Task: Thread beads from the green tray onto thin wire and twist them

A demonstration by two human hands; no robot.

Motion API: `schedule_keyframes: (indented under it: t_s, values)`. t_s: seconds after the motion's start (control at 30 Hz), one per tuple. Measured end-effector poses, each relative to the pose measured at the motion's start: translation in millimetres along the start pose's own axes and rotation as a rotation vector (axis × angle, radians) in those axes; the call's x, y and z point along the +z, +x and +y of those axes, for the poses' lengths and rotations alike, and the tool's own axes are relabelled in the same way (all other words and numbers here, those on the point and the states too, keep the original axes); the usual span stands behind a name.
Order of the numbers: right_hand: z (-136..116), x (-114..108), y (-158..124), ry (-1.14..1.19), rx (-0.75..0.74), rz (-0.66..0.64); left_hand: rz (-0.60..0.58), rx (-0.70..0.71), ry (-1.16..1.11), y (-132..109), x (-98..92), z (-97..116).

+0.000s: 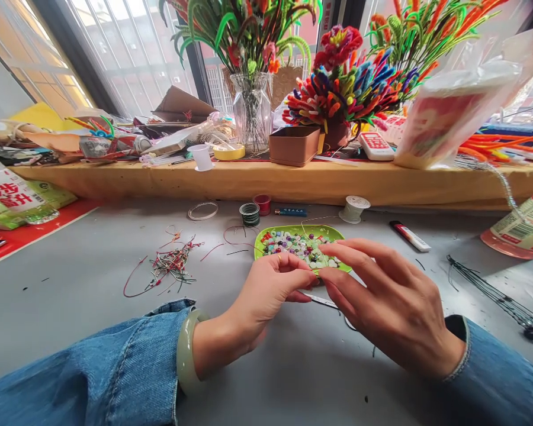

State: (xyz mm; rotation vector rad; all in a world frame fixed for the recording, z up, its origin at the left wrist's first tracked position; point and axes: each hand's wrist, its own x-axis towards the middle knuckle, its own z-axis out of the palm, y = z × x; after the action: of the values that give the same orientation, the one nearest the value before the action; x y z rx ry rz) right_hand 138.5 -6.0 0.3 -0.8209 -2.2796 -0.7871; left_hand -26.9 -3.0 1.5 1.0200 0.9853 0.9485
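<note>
Where scraps (pixel 174 264) are heaped: red + dark bits, left on gray tabletop (pixel 93 284), well apart from hands.
L hand (pixel 264 291): fingertips pinched tight on thin thread (pixel 324 255), held at tray's near edge.
Green tray (pixel 257 251): filled w/ mixed beads (pixel 288 242), partly hidden by hands.
White spool (pixel 354 209): placed behind tray.
R hand (pixel 382 293): fingers narrowly parted, near L; grip can't be told.
Dark cords (pixel 500 299): laid far R.

Near the middle of the frame, the bare left hand (pixel 266 289) pinches, close beside the bare right hand (pixel 388 299), which is bent.
</note>
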Motion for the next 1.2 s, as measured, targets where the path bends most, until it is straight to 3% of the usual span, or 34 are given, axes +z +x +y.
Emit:
schedule_keyframes:
  t_s: [0.23, 0.6, 0.83, 0.97, 1.2]
  values:
    - [-4.0, 3.3, -0.5, 0.023, 0.010, 0.024, 0.062, 0.035, 0.007, -1.4, 2.2, 0.0]
    - [-3.6, 1.7, 3.3, 0.100, 0.087, 0.019, 0.054, 0.099, -0.025, -0.5, 1.3, -1.7]
    - [-8.3, 3.0, 10.5, 0.597, 0.529, -0.073, 0.086, 0.260, 0.125, -0.8, 1.6, -9.1]
    - [-9.1, 4.7, 11.2, 0.727, 0.667, -0.140, 0.113, 0.331, 0.199, 0.9, 1.2, -14.3]
    - [-16.1, 5.1, 12.1, 0.556, 0.533, 0.015, 0.123, 0.301, 0.209, 1.0, 1.3, -13.7]
